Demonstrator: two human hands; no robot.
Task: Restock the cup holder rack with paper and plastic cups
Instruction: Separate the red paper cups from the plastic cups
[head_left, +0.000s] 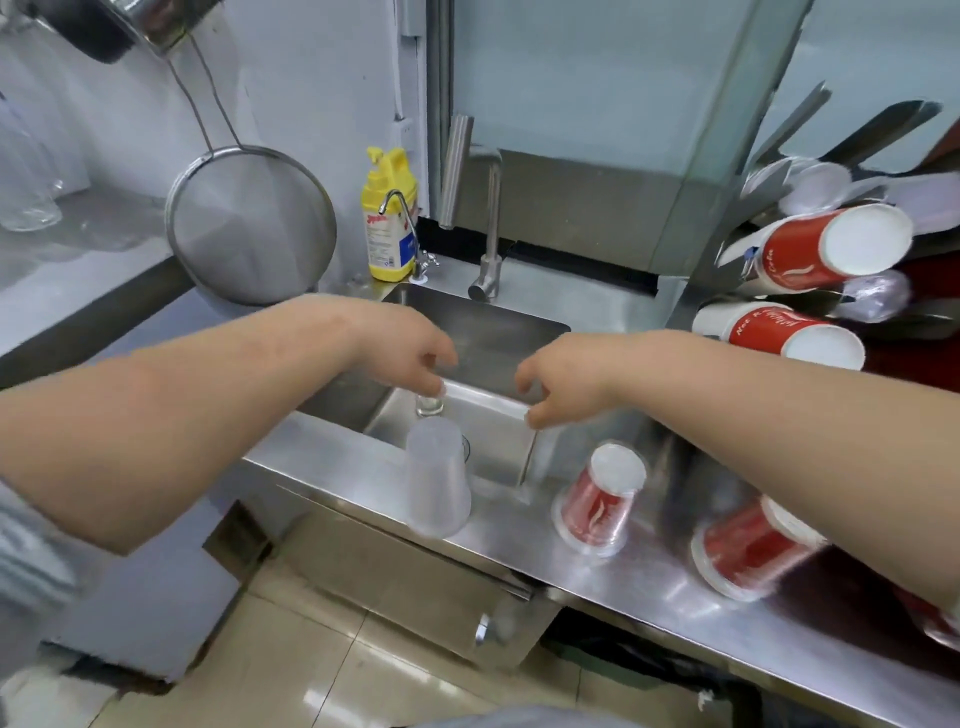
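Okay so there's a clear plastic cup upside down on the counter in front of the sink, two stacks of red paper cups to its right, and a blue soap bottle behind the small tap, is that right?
Not quite: the soap bottle behind the small tap is yellow, not blue, as the head view shows. The rest holds: the clear plastic cup stands upside down on the counter in front of the sink, with two stacks of red paper cups to its right.

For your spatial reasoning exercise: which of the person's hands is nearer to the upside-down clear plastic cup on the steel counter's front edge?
Left. The left hand hovers just above the upside-down clear plastic cup; the right hand is further off, up and to its right over the sink.
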